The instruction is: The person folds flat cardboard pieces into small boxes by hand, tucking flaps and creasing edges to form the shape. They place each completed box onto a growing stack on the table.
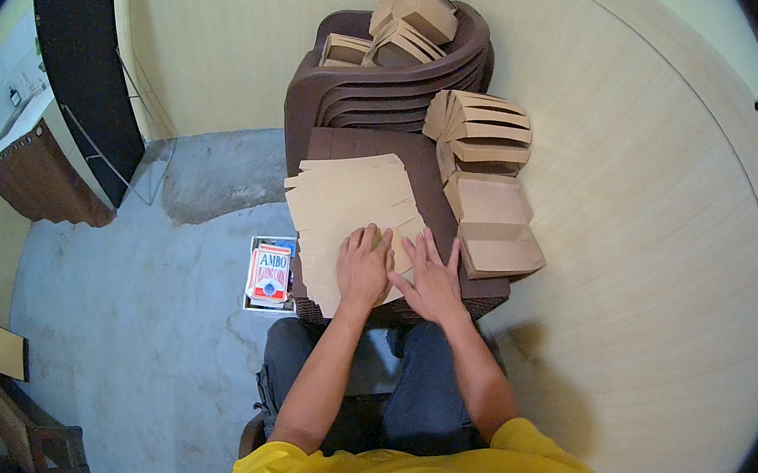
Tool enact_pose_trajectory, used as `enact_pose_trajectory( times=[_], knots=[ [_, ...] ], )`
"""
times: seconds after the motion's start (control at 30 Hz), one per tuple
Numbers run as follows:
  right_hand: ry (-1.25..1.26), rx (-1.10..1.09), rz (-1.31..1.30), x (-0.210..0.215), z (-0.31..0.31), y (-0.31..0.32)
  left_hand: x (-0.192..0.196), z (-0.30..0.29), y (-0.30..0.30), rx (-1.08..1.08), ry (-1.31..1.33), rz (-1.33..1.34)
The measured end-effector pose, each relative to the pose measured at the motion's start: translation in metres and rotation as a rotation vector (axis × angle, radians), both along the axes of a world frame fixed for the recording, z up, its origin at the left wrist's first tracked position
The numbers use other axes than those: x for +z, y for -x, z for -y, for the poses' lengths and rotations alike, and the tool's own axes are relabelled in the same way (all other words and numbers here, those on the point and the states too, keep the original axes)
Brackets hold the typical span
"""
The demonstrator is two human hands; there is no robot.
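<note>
While both palms pressed down side by side, the left hand (364,266) and the right hand (430,277) lay flat on the near end of a flat cardboard box blank (352,207), fingers spread and resting on the sheet, pinching nothing. That blank topped a stack of brown die-cut sheets on a dark brown plastic stool (428,175) straight in front of the person's knees, serving as the desk. Its long axis ran away from the person toward the stacked brown chairs (381,87), with the notched flap edge on the left and the near edge under the hands.

Risk, as I judged it: the stack overhung the stool's left and near sides, so an uneven push could slide the top sheets off toward the floor and the small printed carton (269,272) down there. A hard press off the crease line could also buckle a panel instead of folding it cleanly.

Just right of the hands sat a row of folded cardboard boxes (487,196), close enough for an elbow swing to topple them. More folded boxes (401,19) were piled on the chair seat beyond.
</note>
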State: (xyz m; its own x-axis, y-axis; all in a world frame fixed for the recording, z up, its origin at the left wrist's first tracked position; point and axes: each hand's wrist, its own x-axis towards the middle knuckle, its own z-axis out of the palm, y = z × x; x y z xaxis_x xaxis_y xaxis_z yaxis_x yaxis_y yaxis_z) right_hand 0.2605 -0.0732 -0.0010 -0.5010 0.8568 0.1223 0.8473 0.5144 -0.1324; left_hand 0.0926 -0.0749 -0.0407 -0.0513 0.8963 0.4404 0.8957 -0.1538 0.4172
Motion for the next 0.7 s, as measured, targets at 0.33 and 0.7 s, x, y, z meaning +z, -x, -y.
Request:
enact_pose_trajectory(
  times=[0.33,0.7],
  knots=[
    [0.019,-0.102,-0.371,-0.014,-0.005,0.003,0.010,-0.004,-0.002,0.047,0.047,0.147],
    [-0.119,-0.410,-0.987,-0.040,0.019,-0.015,0.017,0.010,-0.025,-0.081,0.182,-0.180]
  ],
)
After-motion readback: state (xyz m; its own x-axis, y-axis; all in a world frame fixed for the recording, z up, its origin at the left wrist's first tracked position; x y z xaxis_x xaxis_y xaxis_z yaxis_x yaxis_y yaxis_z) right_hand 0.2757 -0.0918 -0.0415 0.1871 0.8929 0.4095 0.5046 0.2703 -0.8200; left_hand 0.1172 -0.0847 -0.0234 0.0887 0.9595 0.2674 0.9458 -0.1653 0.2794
